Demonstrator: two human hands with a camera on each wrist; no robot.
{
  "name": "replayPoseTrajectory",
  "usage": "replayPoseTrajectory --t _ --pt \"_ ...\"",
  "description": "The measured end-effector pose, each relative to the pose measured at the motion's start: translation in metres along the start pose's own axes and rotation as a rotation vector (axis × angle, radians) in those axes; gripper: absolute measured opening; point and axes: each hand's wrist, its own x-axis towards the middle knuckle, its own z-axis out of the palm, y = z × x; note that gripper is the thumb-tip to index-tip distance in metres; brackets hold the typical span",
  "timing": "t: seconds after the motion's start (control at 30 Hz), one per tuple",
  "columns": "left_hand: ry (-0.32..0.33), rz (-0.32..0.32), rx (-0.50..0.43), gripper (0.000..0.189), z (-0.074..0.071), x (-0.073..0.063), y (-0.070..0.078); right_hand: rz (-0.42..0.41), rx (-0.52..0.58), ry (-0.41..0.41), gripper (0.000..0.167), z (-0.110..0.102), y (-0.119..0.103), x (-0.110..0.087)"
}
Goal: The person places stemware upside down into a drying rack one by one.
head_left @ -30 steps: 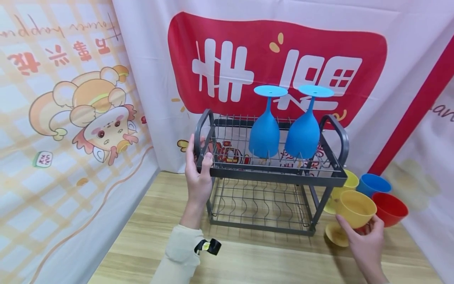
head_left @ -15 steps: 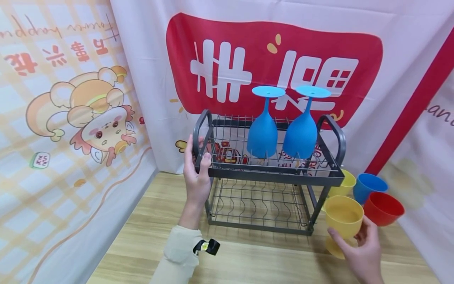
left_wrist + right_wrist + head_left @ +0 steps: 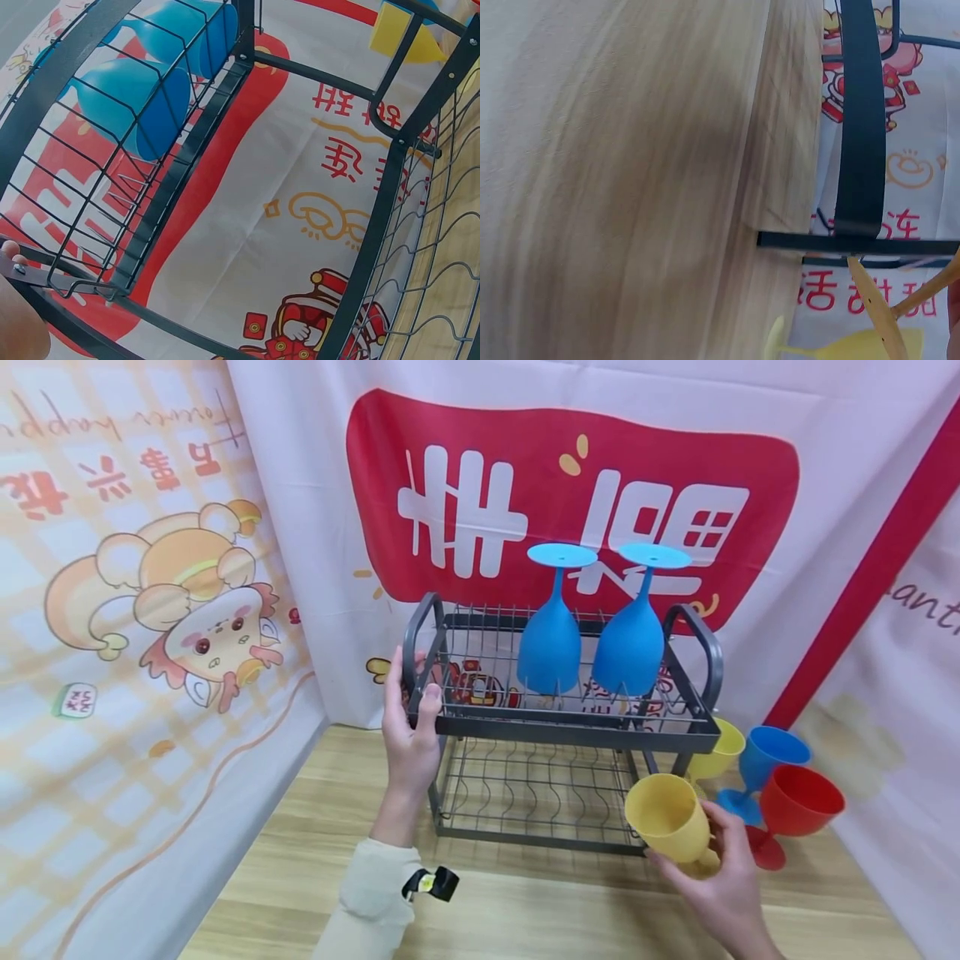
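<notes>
2 blue goblets [image 3: 550,652] sit upside down on the upper tier of a dark metal rack [image 3: 555,732], side by side a little right of its middle, feet in the air and bowls down among the wires. Going by how things lie, those 2 look like the finished part of the work.

4 goblets are off the rack, all toward its right end. 1 of them is in hand: the right hand [image 3: 712,872] grips a yellow goblet [image 3: 667,818] around its lower part, thumb on the near side, fingers on the far side, closed no wider than the goblet needs. It is tilted, mouth up and turned leftward, near the rack's front right corner; whether it touches the frame I cannot tell. In the right wrist view its foot shows close to a rack bar.

The left hand [image 3: 408,739] holds the rack at its left end, thumb over the front rim and fingers outside the handle [image 3: 412,639], seemingly to steady it.

The other 3 stand upright on the wooden table [image 3: 337,827]: a lemon goblet [image 3: 717,756] partly behind the rack, a standing blue goblet [image 3: 770,760], and a red goblet [image 3: 798,806] in front of that. Judged from this, the work seems about 1/3 done: 2 placed, 1 under way, 3 left.
</notes>
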Motion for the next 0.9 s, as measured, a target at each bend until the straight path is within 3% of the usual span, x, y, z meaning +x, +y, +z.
replayPoseTrajectory --t 0.37,0.63,0.8,0.9 --pt "0.002 -0.014 0.005 0.064 -0.002 -0.001 0.001 -0.242 -0.009 -0.08 0.099 0.024 -0.018 -0.001" --pt "-0.024 -0.035 0.049 0.065 -0.008 0.0 0.0 -0.473 -0.028 -0.152 0.104 0.036 -0.025 0.006" --pt "-0.028 -0.039 0.08 0.062 -0.017 -0.004 -0.003 -0.51 -0.056 -0.184 0.105 0.039 -0.03 0.007" --pt "0.014 -0.047 0.078 0.054 -0.024 -0.013 -0.01 -0.519 -0.062 -0.196 0.105 0.041 -0.033 0.008"
